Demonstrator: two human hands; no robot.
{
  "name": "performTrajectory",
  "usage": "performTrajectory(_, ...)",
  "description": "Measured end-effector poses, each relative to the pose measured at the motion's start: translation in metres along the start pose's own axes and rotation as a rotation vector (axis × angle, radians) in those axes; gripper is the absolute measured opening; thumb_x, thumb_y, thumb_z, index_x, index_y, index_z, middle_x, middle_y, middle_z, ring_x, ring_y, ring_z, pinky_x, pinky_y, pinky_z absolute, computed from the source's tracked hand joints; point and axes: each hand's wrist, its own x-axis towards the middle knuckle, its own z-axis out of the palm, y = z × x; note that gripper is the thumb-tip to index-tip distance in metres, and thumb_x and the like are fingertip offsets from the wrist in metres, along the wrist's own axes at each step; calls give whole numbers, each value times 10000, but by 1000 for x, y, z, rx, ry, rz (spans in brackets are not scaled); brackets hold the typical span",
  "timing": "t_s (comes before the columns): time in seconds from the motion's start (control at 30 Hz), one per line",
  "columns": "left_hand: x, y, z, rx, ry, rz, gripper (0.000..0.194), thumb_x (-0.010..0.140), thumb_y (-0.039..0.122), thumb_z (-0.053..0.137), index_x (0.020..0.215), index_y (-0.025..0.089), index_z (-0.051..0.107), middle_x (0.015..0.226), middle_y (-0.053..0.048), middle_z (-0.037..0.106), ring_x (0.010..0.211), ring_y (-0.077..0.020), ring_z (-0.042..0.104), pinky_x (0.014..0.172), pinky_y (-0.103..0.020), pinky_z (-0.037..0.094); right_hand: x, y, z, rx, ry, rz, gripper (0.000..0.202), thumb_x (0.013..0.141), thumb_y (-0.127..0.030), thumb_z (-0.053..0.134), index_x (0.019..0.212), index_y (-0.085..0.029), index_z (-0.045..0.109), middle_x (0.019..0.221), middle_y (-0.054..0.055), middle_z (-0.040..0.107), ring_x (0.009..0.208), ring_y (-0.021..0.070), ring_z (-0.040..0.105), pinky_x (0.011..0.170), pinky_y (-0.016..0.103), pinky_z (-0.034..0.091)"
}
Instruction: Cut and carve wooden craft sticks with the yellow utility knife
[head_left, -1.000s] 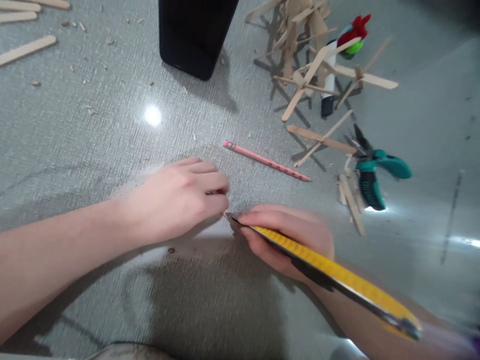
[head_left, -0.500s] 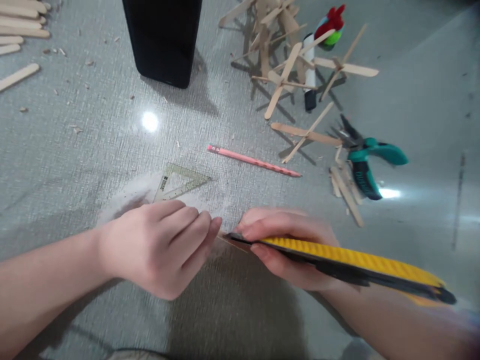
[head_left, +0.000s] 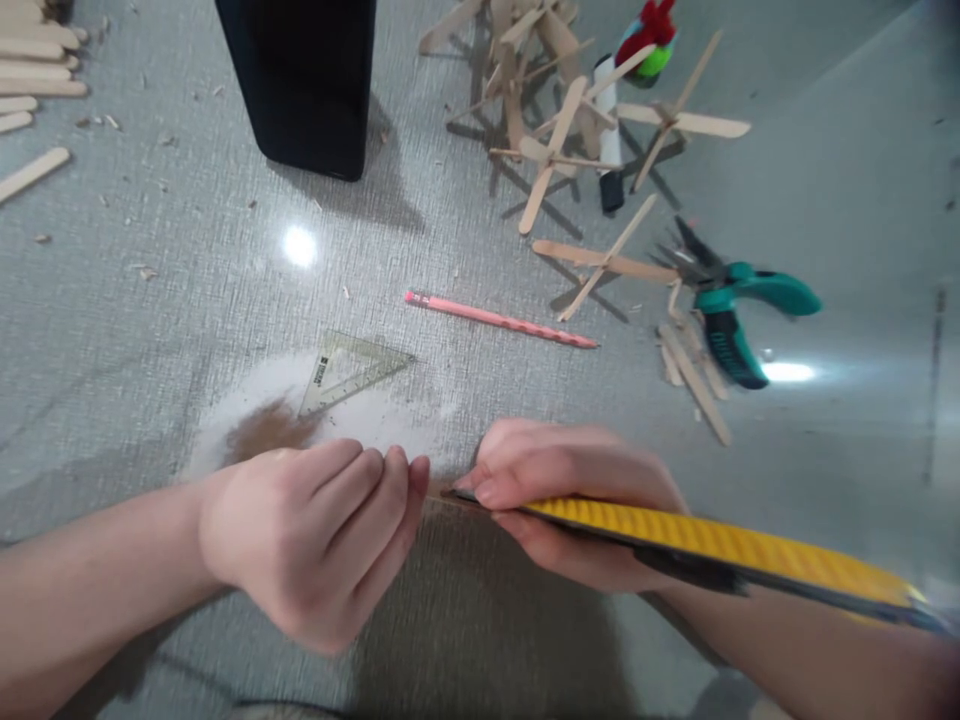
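My left hand is closed round one end of a thin wooden stick, most of which is hidden by the fingers. A yellow and black utility knife is held in my right hand, its blade against the stick between the two hands. The right fingertips pinch close to the blade. Just above my left hand, a clear triangular ruler lies on the table. A pink pencil rests farther up.
At the top stands a black device. Crossed wooden sticks, a white marker and teal pliers lie at the upper right. Loose sticks are at the upper left. Brown dust lies beside the ruler.
Both hands have shifted slightly down in the view, the left one also leftward. The knife is a little flatter along the stick. More of the ruler and the brown dust shows.
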Motion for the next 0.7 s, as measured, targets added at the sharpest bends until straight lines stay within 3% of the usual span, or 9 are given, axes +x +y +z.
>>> performTrajectory(0.17,0,3,2,-41,2,-45,188,899,51,616,800,92,770,628,-52,728,516,-143,672,396,-225,526,-1,1,1,-8,2,21,234,836,-25,631,998,-180,698,765,49,716,691,140,668,654,287,551)
performTrajectory(0.4,-1,7,3,-166,-16,-188,178,871,32,590,773,38,739,649,-113,709,571,-189,681,504,-296,587,1,5,-4,7,-7,136,152,860,-70,644,946,-188,687,763,18,698,653,118,657,597,252,517)
performTrajectory(0.6,1,6,6,-233,-81,-296,256,935,27,542,727,110,668,602,-23,652,533,-131,625,493,-262,522,2,3,-7,51,26,334,86,862,-129,669,890,-195,718,715,-1,695,581,96,612,529,217,466)
performTrajectory(0.7,2,4,8,-234,-94,-352,220,949,71,577,751,134,651,594,11,628,505,-110,573,458,-259,463,1,3,-8,207,88,480,53,880,-180,688,899,-215,722,703,-7,711,585,108,650,521,208,490)
